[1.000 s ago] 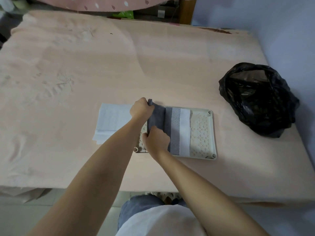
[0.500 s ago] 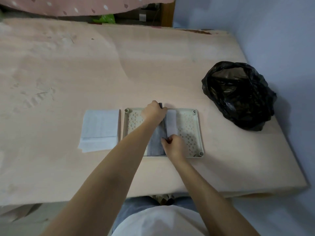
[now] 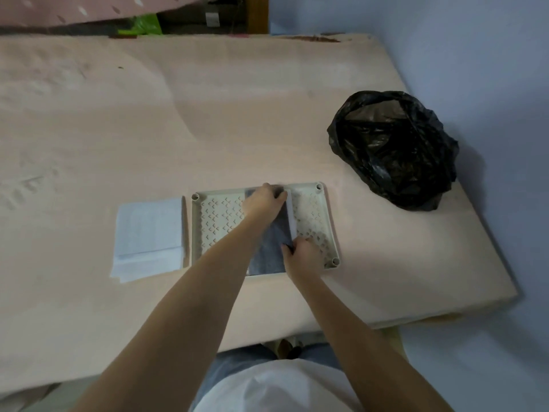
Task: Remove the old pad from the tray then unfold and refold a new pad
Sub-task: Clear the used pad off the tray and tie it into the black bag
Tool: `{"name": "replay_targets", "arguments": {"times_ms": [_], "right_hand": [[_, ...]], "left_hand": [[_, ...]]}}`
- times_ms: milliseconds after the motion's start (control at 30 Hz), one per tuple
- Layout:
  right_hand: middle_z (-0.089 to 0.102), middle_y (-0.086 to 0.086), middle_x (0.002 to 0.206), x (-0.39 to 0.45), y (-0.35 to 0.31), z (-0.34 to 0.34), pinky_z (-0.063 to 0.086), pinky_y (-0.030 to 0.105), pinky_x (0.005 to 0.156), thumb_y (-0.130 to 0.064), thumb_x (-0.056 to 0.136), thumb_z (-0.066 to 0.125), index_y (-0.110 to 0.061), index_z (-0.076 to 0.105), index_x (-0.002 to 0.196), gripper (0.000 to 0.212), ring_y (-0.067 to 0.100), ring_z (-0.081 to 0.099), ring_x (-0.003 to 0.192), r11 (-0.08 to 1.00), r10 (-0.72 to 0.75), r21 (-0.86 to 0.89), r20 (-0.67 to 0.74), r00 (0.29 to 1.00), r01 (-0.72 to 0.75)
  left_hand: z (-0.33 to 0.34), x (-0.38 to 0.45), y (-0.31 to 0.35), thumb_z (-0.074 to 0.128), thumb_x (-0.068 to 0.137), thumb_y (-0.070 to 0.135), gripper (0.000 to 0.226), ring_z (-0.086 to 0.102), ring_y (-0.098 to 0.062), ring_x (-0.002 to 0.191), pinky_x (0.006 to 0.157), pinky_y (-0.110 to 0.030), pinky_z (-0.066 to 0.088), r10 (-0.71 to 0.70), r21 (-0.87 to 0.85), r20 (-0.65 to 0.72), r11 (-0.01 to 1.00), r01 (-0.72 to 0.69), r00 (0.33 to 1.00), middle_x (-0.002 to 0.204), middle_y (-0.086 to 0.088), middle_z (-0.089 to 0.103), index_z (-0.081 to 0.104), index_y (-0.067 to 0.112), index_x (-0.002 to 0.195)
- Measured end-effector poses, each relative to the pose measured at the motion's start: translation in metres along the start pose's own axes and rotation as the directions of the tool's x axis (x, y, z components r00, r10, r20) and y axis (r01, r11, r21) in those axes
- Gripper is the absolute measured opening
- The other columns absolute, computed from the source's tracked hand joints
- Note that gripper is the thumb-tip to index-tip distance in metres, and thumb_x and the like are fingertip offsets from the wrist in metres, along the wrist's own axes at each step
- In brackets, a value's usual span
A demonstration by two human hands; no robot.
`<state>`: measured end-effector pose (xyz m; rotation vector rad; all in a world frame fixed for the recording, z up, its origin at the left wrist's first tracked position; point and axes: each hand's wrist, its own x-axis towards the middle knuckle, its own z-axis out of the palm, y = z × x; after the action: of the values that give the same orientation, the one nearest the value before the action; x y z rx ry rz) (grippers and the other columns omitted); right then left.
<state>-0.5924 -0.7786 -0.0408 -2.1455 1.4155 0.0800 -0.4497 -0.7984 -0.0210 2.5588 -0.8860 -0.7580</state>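
Old pad [image 3: 269,248], folded narrow mid-tray [image 3: 197,233], is pinched at its 12 o'clock end by left hand [image 3: 263,199] and 6 o'clock end by right hand [image 3: 301,254], likely for lifting out; new pad [image 3: 148,230] waits at tray's 9 o'clock.

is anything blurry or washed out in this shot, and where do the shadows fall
Head view: motion blur smears the left hand at the far end of the folded dark grey pad; dim, flat light, no glare except faint sheen on the crumpled black plastic bag, which casts a soft shadow rightward onto the wall; wide-angle lens bows the pink table edge.
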Motion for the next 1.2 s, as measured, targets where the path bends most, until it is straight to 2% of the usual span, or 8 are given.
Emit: {"name": "replay_targets", "arguments": {"times_ms": [67, 200, 300, 400, 533, 633, 933, 1200], "right_hand": [[0.066, 0.012, 0.092, 0.001, 0.003, 0.001, 0.046, 0.032, 0.07, -0.033, 0.092, 0.055, -0.003, 0.063, 0.093, 0.031, 0.026, 0.062, 0.084, 0.998, -0.002, 0.061, 0.01, 1.0, 0.002], [0.064, 0.015, 0.091, 0.003, 0.011, 0.003, 0.038, 0.028, 0.066, -0.02, 0.088, 0.061, -0.007, 0.056, 0.087, 0.014, 0.025, 0.058, 0.08, 0.981, -0.012, 0.193, -0.015, 1.0, 0.015], [0.058, 0.016, 0.099, 0.001, 0.013, 0.006, 0.036, 0.029, 0.07, -0.015, 0.086, 0.062, -0.011, 0.046, 0.09, 0.017, 0.024, 0.052, 0.084, 0.974, -0.007, 0.227, -0.046, 0.999, 0.018], [0.049, 0.014, 0.123, 0.001, 0.013, 0.006, 0.042, 0.036, 0.086, -0.013, 0.087, 0.054, -0.005, 0.053, 0.11, 0.024, 0.029, 0.051, 0.109, 0.982, -0.162, 0.074, -0.166, 0.973, 0.176], [0.014, 0.005, 0.158, 0.021, 0.006, 0.003, 0.013, 0.031, 0.118, -0.023, 0.099, 0.033, -0.008, 0.027, 0.147, 0.051, 0.017, 0.012, 0.146, 0.858, -0.499, -0.18, -0.071, 0.863, 0.481], [-0.011, 0.0, 0.156, 0.048, -0.002, 0.004, -0.017, 0.027, 0.114, -0.037, 0.101, 0.014, -0.012, 0.001, 0.15, 0.057, 0.009, -0.014, 0.143, 0.756, -0.573, -0.347, 0.06, 0.818, 0.555], [-0.004, 0.006, 0.159, 0.073, 0.003, 0.018, -0.005, 0.034, 0.12, -0.043, 0.095, -0.002, -0.009, -0.006, 0.148, 0.063, 0.014, -0.006, 0.146, 0.733, -0.56, -0.401, 0.105, 0.822, 0.55], [0.002, 0.007, 0.159, 0.071, 0.002, 0.006, -0.007, 0.035, 0.12, -0.037, 0.101, 0.016, -0.008, 0.005, 0.15, 0.057, 0.016, -0.003, 0.147, 0.687, -0.618, -0.374, 0.149, 0.772, 0.622]], "left_hand": [[0.005, -0.003, -0.015, 0.046, 0.092, 0.045, 0.038, 0.055, -0.024, 0.095, 0.076, -0.033, 0.043, 0.211, 0.136, -0.07, 0.97, -0.2, 0.975, 0.106, -0.006, 0.064, 0.057, 0.013, 0.108], [0.017, -0.009, -0.051, 0.049, 0.089, 0.035, 0.041, 0.056, -0.032, 0.113, 0.1, -0.041, 0.038, 0.694, 0.431, -0.16, 0.688, -0.583, 0.701, 0.122, -0.012, 0.062, 0.064, 0.007, 0.114], [0.03, -0.014, -0.065, 0.028, 0.099, 0.045, 0.06, 0.016, -0.022, 0.145, 0.119, -0.04, 0.001, 0.62, 0.541, 0.057, 0.639, -0.546, 0.782, 0.156, -0.005, 0.019, 0.024, 0.013, 0.149], [0.04, -0.012, -0.066, 0.013, 0.098, 0.051, 0.064, -0.001, -0.02, 0.147, 0.118, -0.04, -0.009, 0.558, 0.575, 0.073, 0.654, -0.493, 0.826, 0.159, -0.003, 0.002, 0.003, 0.014, 0.151], [0.049, -0.012, -0.059, 0.001, 0.093, 0.046, 0.067, 0.0, -0.024, 0.146, 0.119, -0.044, -0.004, 0.586, 0.552, 0.077, 0.648, -0.524, 0.806, 0.158, -0.007, 0.003, 0.004, 0.011, 0.15], [0.054, -0.012, -0.06, 0.003, 0.092, 0.039, 0.066, 0.002, -0.027, 0.146, 0.119, -0.046, 0.006, 0.597, 0.528, 0.06, 0.661, -0.533, 0.8, 0.158, -0.011, 0.004, 0.004, 0.007, 0.149], [0.052, -0.011, -0.058, 0.013, 0.093, 0.033, 0.062, 0.011, -0.025, 0.145, 0.12, -0.042, 0.009, 0.594, 0.427, 0.005, 0.726, -0.538, 0.805, 0.156, -0.012, 0.016, 0.016, 0.004, 0.148], [0.034, -0.021, -0.081, 0.012, 0.094, 0.05, 0.072, 0.012, -0.024, 0.145, 0.12, -0.04, 0.011, 0.525, 0.469, -0.025, 0.758, -0.453, 0.851, 0.156, -0.013, 0.016, 0.018, 0.002, 0.148]]}}
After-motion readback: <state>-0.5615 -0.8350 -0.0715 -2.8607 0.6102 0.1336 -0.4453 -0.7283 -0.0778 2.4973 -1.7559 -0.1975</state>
